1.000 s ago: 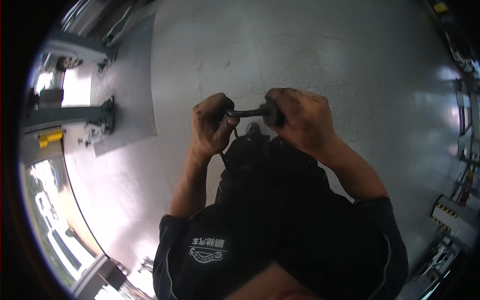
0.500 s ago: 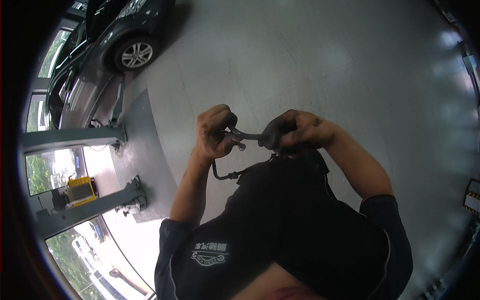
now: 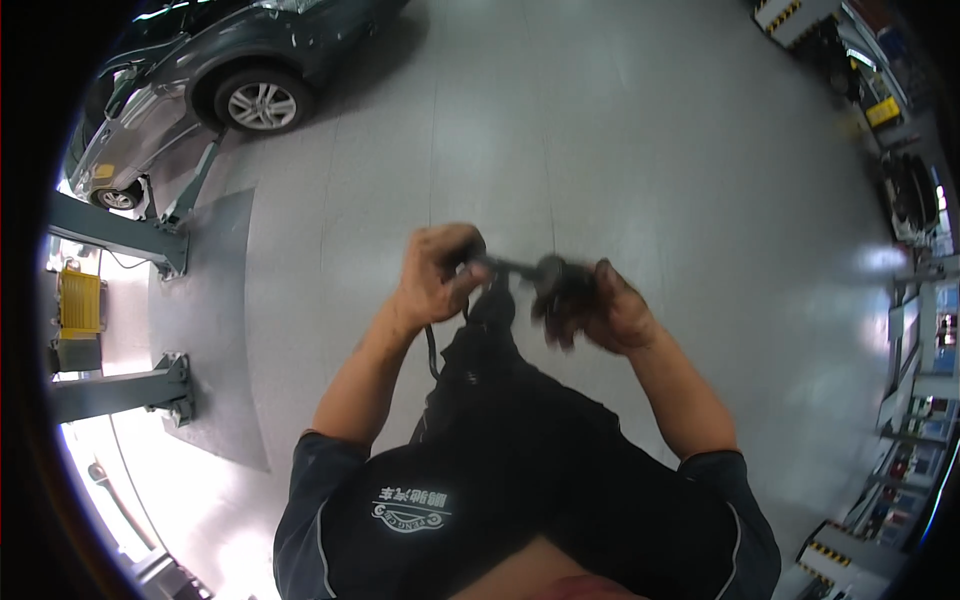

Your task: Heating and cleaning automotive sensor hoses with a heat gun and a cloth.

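I hold a small dark metal tool [image 3: 518, 270] in front of my chest with both hands. My left hand [image 3: 438, 272] is closed around its left end. My right hand [image 3: 590, 300], grimy and blurred by motion, grips the rounded dark right end. A thin dark cable [image 3: 432, 350] loops down from under my left hand toward my dark work shirt. The exact kind of tool is too small and blurred to tell.
A dark green car [image 3: 225, 65] stands at the upper left on the glossy grey floor [image 3: 650, 130]. Grey lift arms [image 3: 120, 240] and a floor plate [image 3: 205, 330] lie at left, with a yellow box [image 3: 78, 300]. Shelves and striped equipment [image 3: 930, 330] line the right edge.
My head has turned, bringing the car further into view at the upper left. Both hands stayed on the tool and shifted slightly right; the right hand is now blurred by motion.
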